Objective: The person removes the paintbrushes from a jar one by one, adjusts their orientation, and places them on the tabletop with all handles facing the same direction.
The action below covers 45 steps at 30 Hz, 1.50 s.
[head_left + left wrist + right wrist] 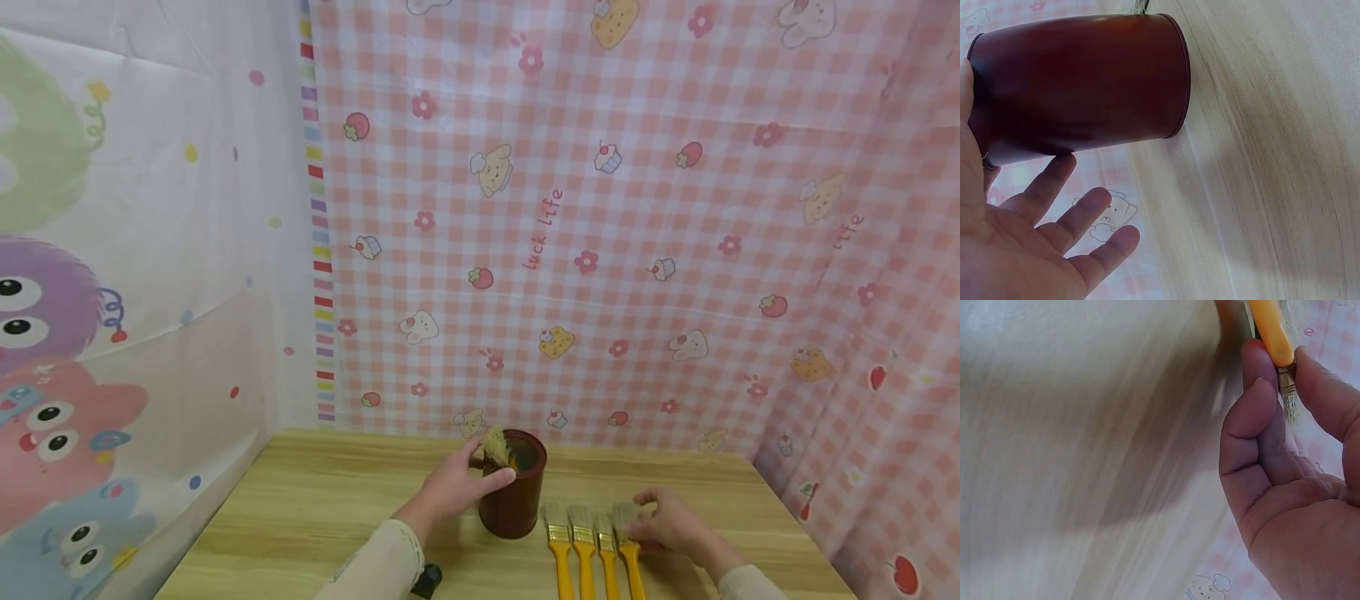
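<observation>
Right hand (666, 525), as my remote feeds show it, is clamped on the end brush (633, 565), well to the right of the cup (513, 504). On the wrist feed I see thumb and fingers pinching the brush at its metal band (1286, 380); whether it is lifted off the counter (337, 479) I cannot tell from here. Between that brush and the cup lie the other three brushes (582, 537), side by side, to the right of the cup and nearer me, their pale bristles pointing away from my head camera.

Left hand (453, 487) is clamped on the upper part of the cup, thumb across the near side, one fingertip touching the wall and two more fingers spread clear. I see the cup standing upright, with a tan tuft (495, 447) rising at the left of its mouth; what it belongs to I cannot make out. Left of the cup and nearer me sits a small black thing (427, 581). Checked cloth (450, 208) hangs behind the cup.
</observation>
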### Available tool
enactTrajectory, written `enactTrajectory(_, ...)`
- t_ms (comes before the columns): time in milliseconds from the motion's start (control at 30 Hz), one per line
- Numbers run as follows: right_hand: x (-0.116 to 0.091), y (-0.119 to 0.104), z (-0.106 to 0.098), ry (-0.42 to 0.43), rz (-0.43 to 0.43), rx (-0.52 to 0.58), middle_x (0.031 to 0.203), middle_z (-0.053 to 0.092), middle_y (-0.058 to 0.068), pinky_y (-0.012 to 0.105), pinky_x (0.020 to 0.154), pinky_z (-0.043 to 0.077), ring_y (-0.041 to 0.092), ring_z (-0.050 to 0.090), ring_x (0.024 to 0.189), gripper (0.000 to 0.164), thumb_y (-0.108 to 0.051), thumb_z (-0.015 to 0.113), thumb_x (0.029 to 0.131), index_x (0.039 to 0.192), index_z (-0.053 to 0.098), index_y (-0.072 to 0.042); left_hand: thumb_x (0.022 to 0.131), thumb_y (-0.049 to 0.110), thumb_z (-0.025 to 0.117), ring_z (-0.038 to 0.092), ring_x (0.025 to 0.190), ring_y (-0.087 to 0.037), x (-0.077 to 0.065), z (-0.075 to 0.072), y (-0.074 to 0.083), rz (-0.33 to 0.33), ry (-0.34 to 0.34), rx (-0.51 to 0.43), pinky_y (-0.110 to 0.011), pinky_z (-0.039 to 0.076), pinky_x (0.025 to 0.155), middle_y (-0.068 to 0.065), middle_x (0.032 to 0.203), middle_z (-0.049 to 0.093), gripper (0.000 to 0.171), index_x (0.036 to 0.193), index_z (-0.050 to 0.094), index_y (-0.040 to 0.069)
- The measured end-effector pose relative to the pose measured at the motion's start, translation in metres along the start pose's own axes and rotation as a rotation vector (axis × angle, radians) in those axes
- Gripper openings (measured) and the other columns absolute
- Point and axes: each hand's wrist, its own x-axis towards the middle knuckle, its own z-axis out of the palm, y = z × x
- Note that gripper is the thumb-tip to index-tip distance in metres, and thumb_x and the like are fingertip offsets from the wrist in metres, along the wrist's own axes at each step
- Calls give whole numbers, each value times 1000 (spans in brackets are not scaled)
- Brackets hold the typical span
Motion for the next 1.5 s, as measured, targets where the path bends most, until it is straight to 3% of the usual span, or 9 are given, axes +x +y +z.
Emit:
enactTrajectory(267,1,1,3,16,61,-84,103,68,18,34,67,61,20,69,75,59,-6,83,94,139,51,14,94,67,73,57,141,-47,0,-1,1,-8,-6,-11,-74,45,110,-19,153,60,94,170,29,37)
enactTrajectory(500,-3,6,6,49,8,-133,87,69,14,29,56,56,17,66,62,61,-1,85,89,136,51,16,94,66,73,57,141,-46,-1,-1,0,2,-6,-19,-73,46,111,-19,153,60,93,170,29,36)
enactTrajectory(733,-4,7,7,58,-27,-169,90,69,16,35,61,60,19,69,67,68,-2,88,86,139,50,18,93,68,73,56,142,-47,0,0,-1,-5,-2,-7,-73,45,112,-19,154,60,94,170,30,36)
enactTrajectory(900,1,5,-2,43,-65,-270,98,72,17,38,71,61,20,68,80,71,-7,91,84,138,52,18,92,70,72,56,142,-45,1,0,-2,-9,0,-6,-73,45,112,-18,156,59,94,170,30,36)
enactTrajectory(1067,9,-8,-15,31,-127,-349,103,75,19,42,74,63,26,73,85,71,-8,84,90,144,47,19,93,69,73,56,142,-46,2,-1,-2,-5,2,-10,-73,45,112,-18,154,60,94,170,30,37)
enactTrajectory(1200,15,-23,-19,20,-181,-303,99,74,16,43,72,62,27,72,82,73,-12,80,96,151,42,18,93,69,72,57,142,-46,3,-1,-3,-4,1,1,-72,45,112,-18,153,60,93,170,30,37)
enactTrajectory(1500,26,-66,-4,45,-320,-253,101,71,10,40,75,60,18,70,84,73,-26,82,97,154,49,5,94,68,72,58,141,-46,2,0,-3,2,-1,6,-73,46,110,-19,153,60,94,171,29,35)
